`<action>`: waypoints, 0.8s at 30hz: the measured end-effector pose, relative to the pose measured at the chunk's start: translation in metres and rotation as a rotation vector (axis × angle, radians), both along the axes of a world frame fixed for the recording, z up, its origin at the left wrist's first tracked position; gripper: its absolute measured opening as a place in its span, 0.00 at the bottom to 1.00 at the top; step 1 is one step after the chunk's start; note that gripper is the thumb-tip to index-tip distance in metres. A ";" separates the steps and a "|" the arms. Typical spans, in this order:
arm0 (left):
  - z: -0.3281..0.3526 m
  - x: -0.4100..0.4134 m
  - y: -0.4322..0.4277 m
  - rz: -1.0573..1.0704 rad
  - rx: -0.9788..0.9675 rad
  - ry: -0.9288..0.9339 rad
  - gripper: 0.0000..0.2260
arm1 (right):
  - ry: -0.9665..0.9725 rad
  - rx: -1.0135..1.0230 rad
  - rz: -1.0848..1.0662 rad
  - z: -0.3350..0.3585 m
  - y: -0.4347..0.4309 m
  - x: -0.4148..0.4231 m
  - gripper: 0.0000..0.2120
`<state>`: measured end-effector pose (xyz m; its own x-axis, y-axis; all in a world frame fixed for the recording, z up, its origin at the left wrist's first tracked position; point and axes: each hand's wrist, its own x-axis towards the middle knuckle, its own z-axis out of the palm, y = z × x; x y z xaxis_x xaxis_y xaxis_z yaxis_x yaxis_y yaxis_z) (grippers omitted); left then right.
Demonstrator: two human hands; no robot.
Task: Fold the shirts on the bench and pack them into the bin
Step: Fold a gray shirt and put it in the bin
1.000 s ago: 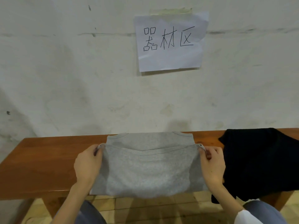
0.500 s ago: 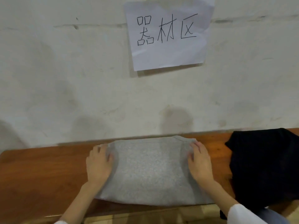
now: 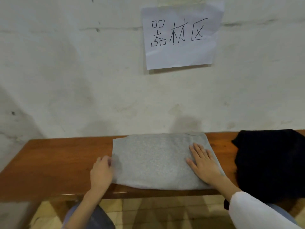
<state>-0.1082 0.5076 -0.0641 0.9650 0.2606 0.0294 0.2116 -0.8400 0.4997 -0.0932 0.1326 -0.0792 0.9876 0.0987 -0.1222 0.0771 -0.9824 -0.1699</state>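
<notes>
**Change since prior record:** the left hand [image 3: 101,173] has slid off the top of the grey shirt [image 3: 153,161] to its left edge. The right hand [image 3: 203,164] stays on the cloth, now further in from the right edge. The fold itself lies unchanged.

**Item 1, grey shirt.** Folded to a flat rectangle on the middle of the bench [image 3: 57,167]. Its far edge is at the bench's back and its near edge reaches almost to the bench's front.

**Item 2, left hand.** On the bench top at the shirt's left edge, fingers curled. The picture is blurred there, so whether they pinch the cloth cannot be told.

**Item 3, right hand.** Laid flat, fingers spread and straight, pressing the shirt down on the bench. It grips nothing.

**Item 4, black shirt [image 3: 270,162].** Unfolded, heaped at the bench's right end and hanging over its front.

**Item 5, paper sign [image 3: 179,37].** On the wall above the bench.

**Item 6, bin.** Not in view.

**Stage, as judged:** one more fold, or the lift toward the bin.

**Hazards, as judged:**
- Lifting by the left edge alone would let the loose layers fall open.
- A pull toward the bench's front could slide the soft knit off the polished wood.
- A sweep rightward along the bench could catch the black shirt and drag it down.
</notes>
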 end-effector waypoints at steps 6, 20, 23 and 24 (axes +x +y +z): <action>0.011 -0.030 0.010 -0.031 -0.136 0.246 0.09 | -0.027 0.157 -0.047 0.009 0.058 -0.023 0.32; 0.030 -0.019 -0.016 -0.050 -0.612 0.086 0.12 | -0.067 0.022 0.000 -0.011 0.068 -0.034 0.53; 0.022 -0.025 -0.009 -0.019 -0.579 0.062 0.05 | -0.063 0.020 0.005 -0.011 0.068 -0.034 0.51; 0.019 -0.029 -0.006 0.001 -0.537 0.065 0.07 | -0.056 0.014 0.008 -0.010 0.068 -0.033 0.49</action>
<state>-0.1369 0.5015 -0.0447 0.9601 0.2237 -0.1676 0.2568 -0.4694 0.8448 -0.1261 0.2009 -0.0894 0.9920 0.1076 -0.0655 0.0944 -0.9793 -0.1793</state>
